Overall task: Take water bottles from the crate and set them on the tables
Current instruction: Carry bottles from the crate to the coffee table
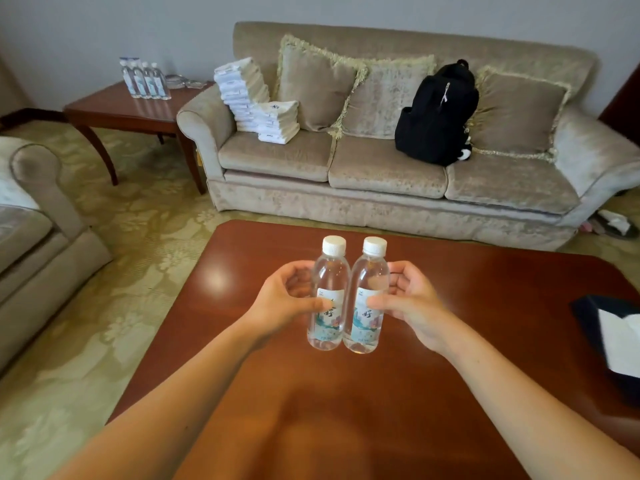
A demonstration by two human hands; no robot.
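Two clear water bottles with white caps and pale labels stand upright side by side on the red-brown coffee table [485, 306]. My left hand [287, 299] curls around the left bottle [329, 282], thumb on its label. My right hand [405, 299] wraps the right bottle [369, 282] the same way. The two bottles touch each other. Several more bottles [145, 79] stand in a group on the wooden side table [114, 107] at the far left. No crate is in view.
A beige sofa [381, 168] behind the table holds stacked white packs [252, 95], cushions and a black backpack [436, 112]. An armchair [34, 216] is at the left. A dark tissue box [613, 341] sits at the table's right edge. Patterned carpet covers the floor.
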